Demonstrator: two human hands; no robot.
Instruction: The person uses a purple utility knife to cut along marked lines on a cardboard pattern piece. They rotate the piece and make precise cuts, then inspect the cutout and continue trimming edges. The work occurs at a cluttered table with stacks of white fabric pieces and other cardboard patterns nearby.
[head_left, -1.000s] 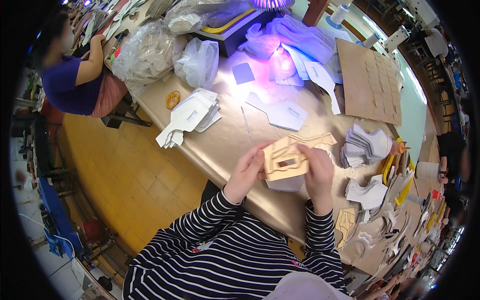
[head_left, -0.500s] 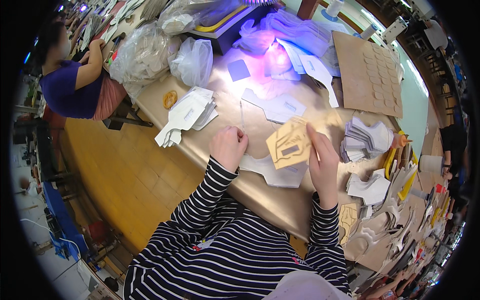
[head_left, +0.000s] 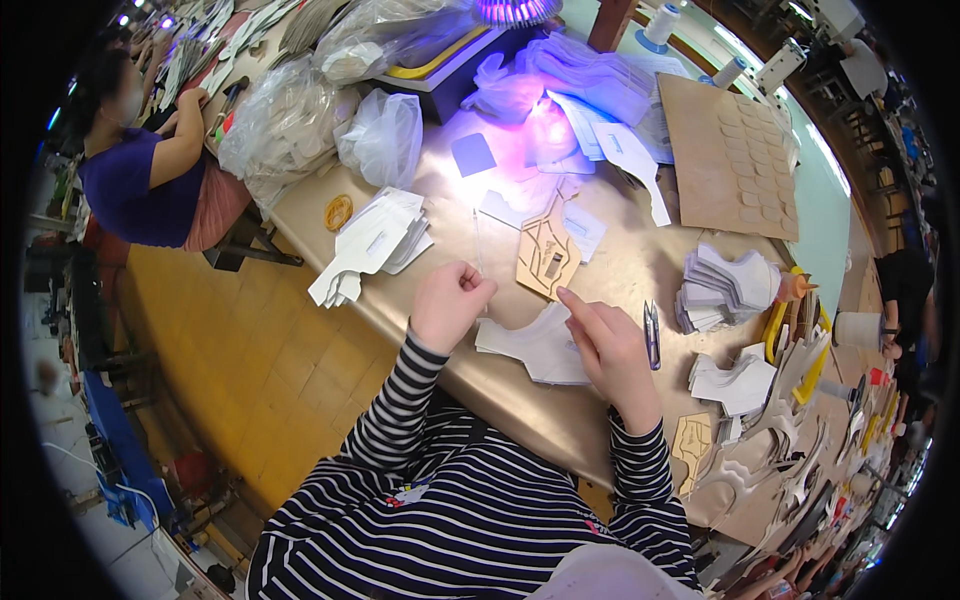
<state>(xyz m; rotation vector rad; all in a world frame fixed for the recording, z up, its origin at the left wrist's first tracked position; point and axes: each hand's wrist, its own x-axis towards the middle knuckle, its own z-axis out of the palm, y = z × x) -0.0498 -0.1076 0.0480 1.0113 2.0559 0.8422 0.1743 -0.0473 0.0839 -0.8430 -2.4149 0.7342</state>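
Note:
My left hand (head_left: 450, 306) is closed in a pinch near the table's front edge. A thin, pale pen-like stick (head_left: 477, 240) runs up from its fingertips. A tan template (head_left: 548, 255) with dark lines and a small cut-out slot lies over a white cut piece (head_left: 584, 231). At the template's lower corner, the forefinger of my right hand (head_left: 612, 358) is stretched out, seemingly touching it; the thumb is apart from it. Another white cut piece (head_left: 532, 345) lies between my hands, partly covered by the right one. Thread snips (head_left: 652, 337) lie just right of that hand.
White piece stacks lie left (head_left: 372, 240) and right (head_left: 728, 284). A brown sheet (head_left: 725, 160) covers the far right; plastic bags (head_left: 380, 138) and a lit lamp (head_left: 517, 10) stand at the back. An orange-tipped bottle (head_left: 797, 287) stands right. A co-worker (head_left: 150, 170) sits far left.
The template, tilted in my right hand before, now lies farther back on the white piece. My right hand has come nearer to me, uncovering the snips. My left hand has shifted slightly left.

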